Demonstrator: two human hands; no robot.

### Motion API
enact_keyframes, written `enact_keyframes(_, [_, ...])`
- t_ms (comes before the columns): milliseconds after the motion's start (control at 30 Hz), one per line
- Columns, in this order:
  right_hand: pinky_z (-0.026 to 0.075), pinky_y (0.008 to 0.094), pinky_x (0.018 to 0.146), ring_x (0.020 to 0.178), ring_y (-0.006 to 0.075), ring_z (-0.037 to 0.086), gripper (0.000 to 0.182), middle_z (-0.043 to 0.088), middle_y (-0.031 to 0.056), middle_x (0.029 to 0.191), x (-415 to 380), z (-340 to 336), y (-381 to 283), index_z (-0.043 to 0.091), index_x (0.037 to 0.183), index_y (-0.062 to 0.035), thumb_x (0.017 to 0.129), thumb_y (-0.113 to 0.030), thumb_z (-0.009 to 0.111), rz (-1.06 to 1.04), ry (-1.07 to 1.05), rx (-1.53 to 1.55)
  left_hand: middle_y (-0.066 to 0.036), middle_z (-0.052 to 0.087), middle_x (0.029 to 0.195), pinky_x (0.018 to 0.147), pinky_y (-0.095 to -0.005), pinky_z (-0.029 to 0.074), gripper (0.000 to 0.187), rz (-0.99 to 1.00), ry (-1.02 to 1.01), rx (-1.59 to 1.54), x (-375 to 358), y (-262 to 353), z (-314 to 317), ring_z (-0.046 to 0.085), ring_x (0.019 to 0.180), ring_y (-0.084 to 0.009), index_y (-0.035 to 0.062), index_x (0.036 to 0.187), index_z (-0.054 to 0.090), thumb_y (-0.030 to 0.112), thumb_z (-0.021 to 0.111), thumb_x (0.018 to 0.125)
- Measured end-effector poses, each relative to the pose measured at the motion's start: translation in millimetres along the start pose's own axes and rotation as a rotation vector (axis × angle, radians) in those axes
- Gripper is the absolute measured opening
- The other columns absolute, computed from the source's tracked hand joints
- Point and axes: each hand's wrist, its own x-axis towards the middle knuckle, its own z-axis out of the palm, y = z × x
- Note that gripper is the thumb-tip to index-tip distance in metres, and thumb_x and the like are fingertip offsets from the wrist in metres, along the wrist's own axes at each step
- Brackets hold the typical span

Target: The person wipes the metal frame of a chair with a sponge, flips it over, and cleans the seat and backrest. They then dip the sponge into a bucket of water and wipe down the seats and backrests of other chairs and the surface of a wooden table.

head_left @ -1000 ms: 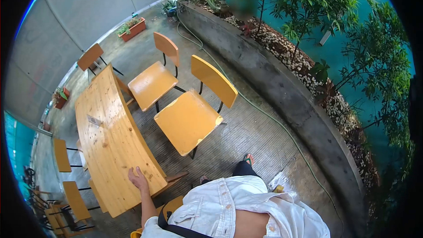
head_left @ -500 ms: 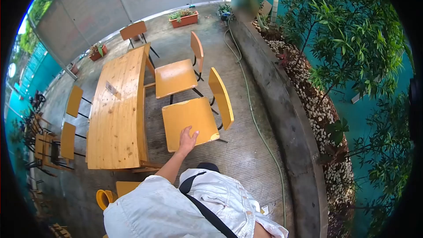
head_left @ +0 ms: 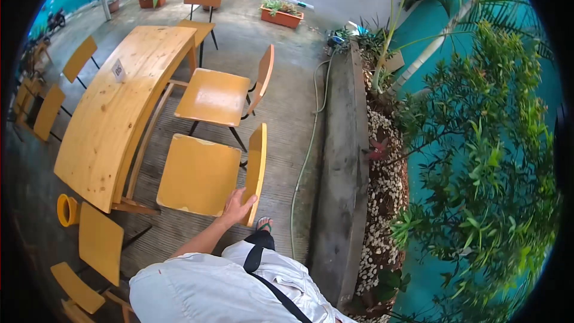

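Left of the grip stands the wooden table (head_left: 113, 113), a small card (head_left: 118, 71) upright on its top. Between table and grip spreads the seat of the yellow chair (head_left: 194, 173), its scuffed near edge just beside the wrist; a second chair (head_left: 214, 97) stands beyond it. The left hand (head_left: 239, 206) is at the near end of the yellow chair's backrest (head_left: 258, 167), fingers toward the seat side and thumb spread apart from them. It seems to touch the wood, but I cannot tell whether the fingers close on it. Just right of and below the hand is a sandalled foot (head_left: 263, 224); farther right, the green hose (head_left: 302, 173) runs along the floor beside the low concrete wall (head_left: 345, 173).

At the far left, stacked furniture blurs into the dark rim of the lens, and the chairs across the table show little more than their backrests. A chair at lower left is cut off by the frame. The hand covers part of the backrest's lower end, and the white shirt (head_left: 191, 290) fills the bottom edge. The right hand is out of view.
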Motion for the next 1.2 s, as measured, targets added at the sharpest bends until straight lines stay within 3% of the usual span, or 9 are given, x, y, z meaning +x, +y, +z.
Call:
enact_keyframes(167, [0.053,0.0436,0.075,0.088,0.0265,0.068,0.038,0.072,0.0119,0.098,98,-53,-106,0.067,0.115,-0.002,0.087,-0.026,0.074,-0.054,-0.084,-0.267,-0.028,0.052,0.139,0.113,-0.0484,0.035,0.099,-0.11,-0.004,0.009,22,9,21,0.046,0.133,-0.0406,-0.0078,0.142,0.045,0.061,0.076,0.077])
enact_keyframes(267, [0.054,0.0437,0.075,0.088,0.027,0.068,0.038,0.071,0.0124,0.099,156,-71,-165,0.067,0.116,-0.0002,0.087,-0.024,0.075,-0.069,-0.128,-0.391,-0.025,0.056,0.133,0.109,-0.0485,0.039,0.088,-0.146,-0.019,0.215,25,13,24,0.049,0.129,-0.0398,-0.0019,0.138,0.049,0.046,0.08,0.071])
enact_keyframes(500, [0.054,0.0438,0.074,0.087,0.0283,0.069,0.04,0.071,0.0135,0.099,291,-54,-265,0.065,0.117,0.004,0.086,-0.019,0.075,-0.196,-0.272,-0.709,-0.023,0.057,0.132,0.106,-0.0451,0.043,0.082,-0.218,0.049,0.083,16,42,11,0.054,0.124,-0.0374,-0.0009,0.133,0.054,0.048,0.081,0.072])
enact_keyframes(633, [0.055,0.0439,0.073,0.086,0.0291,0.069,0.041,0.071,0.0142,0.1,423,-26,-316,0.064,0.118,0.0064,0.086,-0.016,0.075,-0.589,-0.476,-1.069,-0.025,0.059,0.131,0.106,-0.0429,0.044,0.075,-0.399,-0.03,-0.041,30,58,-2,0.057,0.123,-0.0361,-0.0034,0.131,0.058,0.052,0.074,0.083])
enact_keyframes(667, [0.054,0.0423,0.073,0.086,0.0281,0.07,0.04,0.071,0.0182,0.1,324,5,-402,0.064,0.114,0.0112,0.084,-0.014,0.076,-0.312,-0.233,-0.716,-0.025,0.059,0.131,0.106,-0.0429,0.044,0.075,-0.409,-0.02,-0.042,41,59,-4,0.057,0.123,-0.0361,-0.0034,0.131,0.058,0.052,0.074,0.083])
enact_keyframes(733, [0.054,0.0408,0.077,0.086,0.0268,0.069,0.039,0.071,0.0172,0.1,303,25,-482,0.062,0.119,0.0089,0.087,-0.011,0.073,-0.351,-0.294,-0.579,-0.025,0.062,0.128,0.105,-0.0426,0.045,0.062,-0.44,0.028,-0.127,71,58,-5,0.059,0.121,-0.0367,-0.0028,0.127,0.062,0.049,0.065,0.092])
enact_keyframes(867, [0.053,0.0402,0.082,0.096,0.0258,0.065,0.048,0.067,0.0167,0.112,414,71,-553,0.055,0.13,0.0044,0.089,-0.013,0.072,-0.411,-0.343,-0.283,-0.026,0.061,0.125,0.098,-0.0444,0.048,0.054,-0.279,0.567,-0.006,164,92,13,0.061,0.113,-0.0386,-0.0028,0.126,0.06,0.044,0.057,0.099])
enact_keyframes(1000, [0.054,0.0413,0.084,0.098,0.0258,0.064,0.041,0.063,0.0127,0.113,468,101,-653,0.049,0.125,-0.0016,0.093,-0.017,0.069,-0.409,-0.477,-0.006,-0.025,0.06,0.128,0.096,-0.0426,0.05,0.053,-0.286,0.636,-0.045,269,160,12,0.06,0.115,-0.0381,-0.0019,0.129,0.059,0.043,0.057,0.1])
enact_keyframes(1200, [0.055,0.0595,0.083,0.104,0.033,0.063,0.032,0.06,0.0104,0.119,483,149,-825,0.049,0.126,-0.0116,0.1,-0.027,0.06,-0.212,-0.767,0.208,-0.023,0.059,0.131,0.1,-0.0436,0.047,0.053,-0.252,0.729,0.119,370,176,19,0.06,0.117,-0.0382,-0.0029,0.132,0.057,0.037,0.063,0.097])
